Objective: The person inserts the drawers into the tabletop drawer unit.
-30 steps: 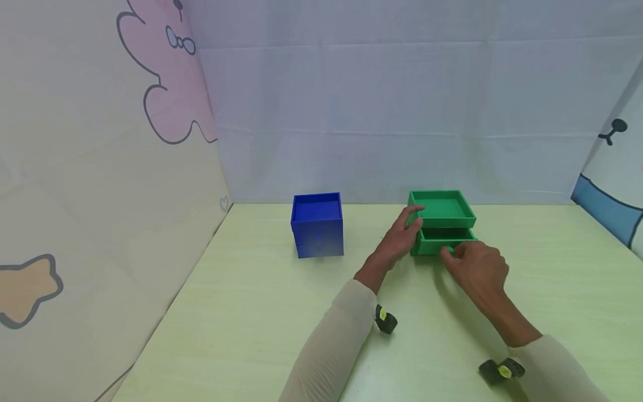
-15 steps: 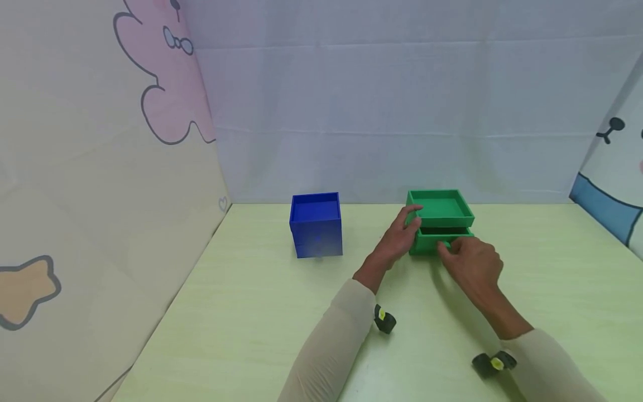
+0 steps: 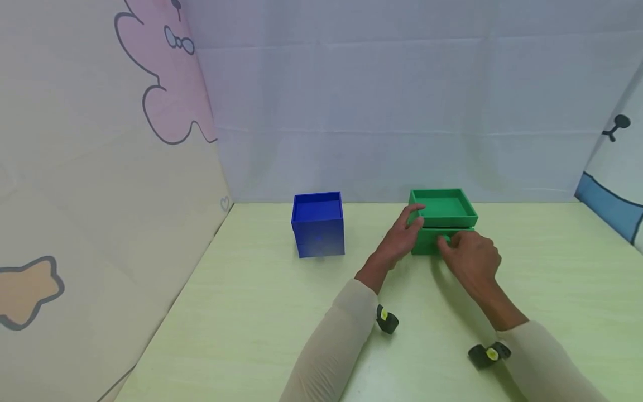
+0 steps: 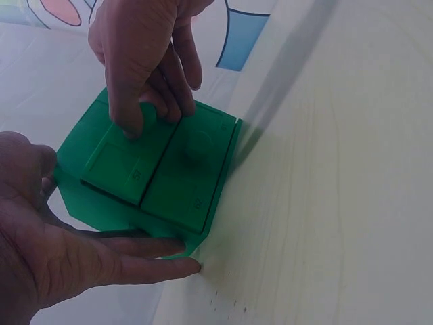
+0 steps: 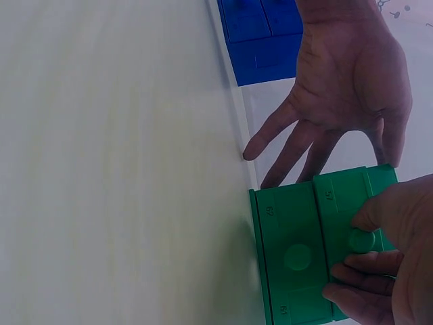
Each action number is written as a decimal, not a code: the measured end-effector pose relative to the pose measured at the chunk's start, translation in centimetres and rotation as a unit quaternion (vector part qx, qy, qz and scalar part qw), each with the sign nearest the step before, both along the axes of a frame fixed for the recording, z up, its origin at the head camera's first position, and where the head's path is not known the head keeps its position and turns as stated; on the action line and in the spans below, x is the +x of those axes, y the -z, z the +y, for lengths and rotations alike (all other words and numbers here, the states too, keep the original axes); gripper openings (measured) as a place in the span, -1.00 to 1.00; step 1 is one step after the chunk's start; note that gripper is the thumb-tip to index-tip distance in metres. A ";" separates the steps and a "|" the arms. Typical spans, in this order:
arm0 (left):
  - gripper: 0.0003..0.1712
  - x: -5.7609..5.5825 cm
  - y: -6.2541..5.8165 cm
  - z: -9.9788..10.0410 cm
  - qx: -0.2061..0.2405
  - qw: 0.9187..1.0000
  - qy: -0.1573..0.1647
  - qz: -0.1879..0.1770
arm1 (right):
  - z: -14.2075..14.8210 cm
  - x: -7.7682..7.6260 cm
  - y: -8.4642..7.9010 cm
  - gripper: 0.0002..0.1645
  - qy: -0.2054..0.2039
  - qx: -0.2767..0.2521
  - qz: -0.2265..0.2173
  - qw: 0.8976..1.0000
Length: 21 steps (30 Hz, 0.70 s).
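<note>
A small green box with two drawers stands at the back right of the table, its top a shallow tray. Thumb and fingers of my right hand pinch the round knob of the upper drawer. That drawer sits nearly flush, with a thin dark gap above it in the head view. Below it the lower drawer is closed, its own knob free. My left hand rests against the box's left side, fingers spread and fairly straight, as the right wrist view shows.
A blue box of similar shape, with a tray top, stands to the left on the pale table. A cloth wall rises right behind both boxes. Another printed wall borders the table's left side.
My right hand has pushed the upper drawer inward, away from me, from partly open to almost closed. The left hand has stayed at the box's side.
</note>
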State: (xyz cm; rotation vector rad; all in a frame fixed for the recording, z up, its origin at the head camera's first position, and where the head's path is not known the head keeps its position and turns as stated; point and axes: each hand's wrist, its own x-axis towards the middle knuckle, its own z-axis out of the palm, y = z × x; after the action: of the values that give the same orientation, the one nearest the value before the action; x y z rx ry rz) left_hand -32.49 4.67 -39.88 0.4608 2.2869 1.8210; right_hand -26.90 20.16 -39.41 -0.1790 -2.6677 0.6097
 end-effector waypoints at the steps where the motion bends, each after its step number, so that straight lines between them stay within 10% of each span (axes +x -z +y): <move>1: -0.61 0.0 0.0 0.0 -0.001 1.000 -0.001 0.001 | 0.0 0.0 0.0 -0.39 -0.001 0.000 0.002 1.000; 21: -0.58 -0.2 0.1 -0.2 -0.009 1.000 -0.003 0.008 | 0.0 -1.2 0.2 -0.46 -0.005 -0.023 -0.009 1.000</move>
State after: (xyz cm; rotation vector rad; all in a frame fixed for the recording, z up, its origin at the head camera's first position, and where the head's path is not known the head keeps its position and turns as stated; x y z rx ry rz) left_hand -32.67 4.44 -40.01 0.4676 2.3165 1.8050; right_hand -28.07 20.18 -39.58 -0.1866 -2.6748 0.6767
